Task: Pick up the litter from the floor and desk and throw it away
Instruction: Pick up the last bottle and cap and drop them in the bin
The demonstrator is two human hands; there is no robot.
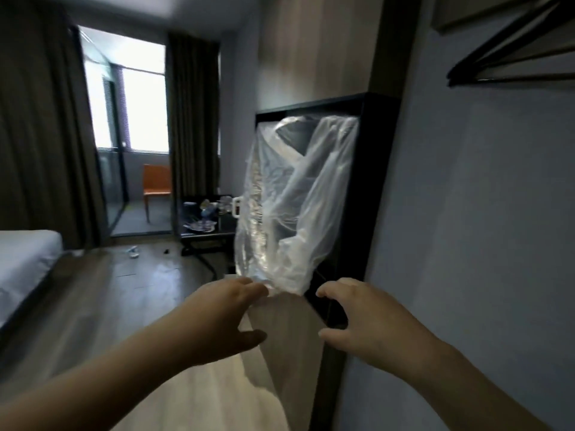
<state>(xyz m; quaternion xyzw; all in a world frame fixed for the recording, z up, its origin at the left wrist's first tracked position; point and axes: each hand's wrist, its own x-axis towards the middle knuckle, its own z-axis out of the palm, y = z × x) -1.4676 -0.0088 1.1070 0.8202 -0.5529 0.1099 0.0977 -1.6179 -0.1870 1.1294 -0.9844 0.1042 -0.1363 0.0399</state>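
A clear plastic bag (295, 206) billows in the air in front of me, above both hands. My left hand (224, 318) reaches forward with straight fingers, and its fingertips touch the bag's lower edge while the thumb stays apart below. My right hand (364, 321) is spread open just right of the bag's bottom and holds nothing. Further back, litter on the desk (202, 220) includes plastic bottles and wrappers on a black desk (225, 234). A crumpled piece of litter on the floor (133, 251) and a small dark scrap (167, 251) lie on the wooden floor.
A black open cabinet frame (376, 181) stands against the right wall behind the bag. Black hangers (513, 54) hang at the upper right. A white bed (25, 262) is at the left. An orange chair (157, 185) sits beyond the glass door.
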